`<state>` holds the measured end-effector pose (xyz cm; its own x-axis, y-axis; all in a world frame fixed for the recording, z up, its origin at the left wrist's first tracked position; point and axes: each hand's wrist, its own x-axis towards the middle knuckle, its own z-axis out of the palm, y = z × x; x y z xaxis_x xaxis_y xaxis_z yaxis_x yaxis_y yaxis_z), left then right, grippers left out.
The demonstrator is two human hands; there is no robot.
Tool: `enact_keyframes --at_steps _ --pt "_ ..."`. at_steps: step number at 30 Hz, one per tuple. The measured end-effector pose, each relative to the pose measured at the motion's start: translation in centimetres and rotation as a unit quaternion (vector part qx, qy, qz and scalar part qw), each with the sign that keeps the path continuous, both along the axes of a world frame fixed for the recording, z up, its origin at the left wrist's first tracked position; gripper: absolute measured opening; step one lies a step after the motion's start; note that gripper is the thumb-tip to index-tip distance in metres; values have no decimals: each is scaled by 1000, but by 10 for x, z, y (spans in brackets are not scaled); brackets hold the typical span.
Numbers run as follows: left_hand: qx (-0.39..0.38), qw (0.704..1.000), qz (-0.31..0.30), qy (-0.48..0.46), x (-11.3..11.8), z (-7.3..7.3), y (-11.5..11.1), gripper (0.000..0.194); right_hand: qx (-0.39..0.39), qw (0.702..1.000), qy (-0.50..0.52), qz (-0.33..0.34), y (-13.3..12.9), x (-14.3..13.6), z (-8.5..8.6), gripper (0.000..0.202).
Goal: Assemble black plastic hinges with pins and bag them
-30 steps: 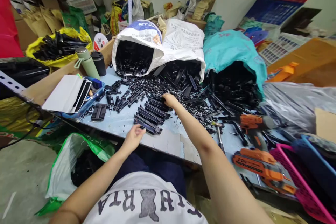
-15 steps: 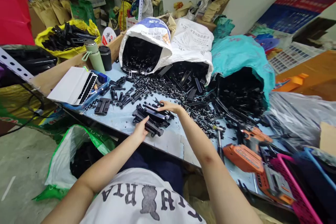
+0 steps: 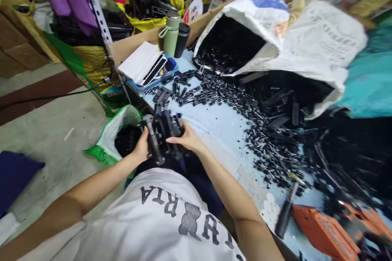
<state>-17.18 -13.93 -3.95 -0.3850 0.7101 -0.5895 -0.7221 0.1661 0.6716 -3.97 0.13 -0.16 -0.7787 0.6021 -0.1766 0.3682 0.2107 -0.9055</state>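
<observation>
The stack of black parts (image 3: 165,124) is held just left of the middle of the frame, by the near edge of the desk (image 3: 225,130) and in front of the white shirt (image 3: 147,220); the left hand (image 3: 141,144) presses on its left side, thumb uppermost, the other fingers mostly hidden behind the parts; the right hand (image 3: 188,136) is spread wide over the right side, thumb laid across the near face and fingers reaching round the far end, so both are closed on the load from opposite sides; the parts look like stiff, smooth plastic, each probably light, though loose against one another and apt to slide out of the middle; squeezing inward from the two outer sides, low down, should suit them best; blur hides how many there are; the green-edged bag (image 3: 107,140), with dark contents, stands beside the left hand; a heap of small parts (image 3: 272,157) and a hammer (image 3: 286,212) lie on the desk towards the right.
</observation>
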Motion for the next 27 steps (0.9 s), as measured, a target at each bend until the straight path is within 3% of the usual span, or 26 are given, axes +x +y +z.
enact_keyframes --at_steps 3,6,9,12,14,16,17,19,21,23,27 --pt "-54 998 -15 -20 -60 -22 -61 64 -59 996 -53 44 -50 -70 -35 91" --pt "-106 994 -15 19 -102 -54 -87 58 -107 987 -95 78 -79 -117 -75 101" --pt "-231 962 -30 143 -122 -88 -84 49 -120 983 -108 83 -83 -122 -98 104" --pt "-309 917 -3 254 -123 -109 -65 41 -103 990 -71 63 -63 -90 -96 87" --pt "-301 898 23 320 -115 -108 -47 45 -95 994 -37 24 -45 -58 -85 72" --pt "-234 858 37 457 -102 -94 -22 48 -106 994 -11 -15 -33 -26 -72 60" --pt "-175 822 32 540 -94 -84 -8 47 -113 993 -2 -28 -29 -11 -65 57" --pt "-41 721 -8 692 -79 -61 28 43 -119 992 9 -45 -27 15 -54 52" --pt "39 642 -87 761 -66 -38 72 42 -123 991 17 -52 -30 36 -45 48" --pt "28 609 -143 780 -57 -23 123 51 -128 990 21 -58 -34 53 -39 45" --pt "-149 609 -160 762 -47 -13 219 82 -121 987 26 -102 -43 81 -36 40"
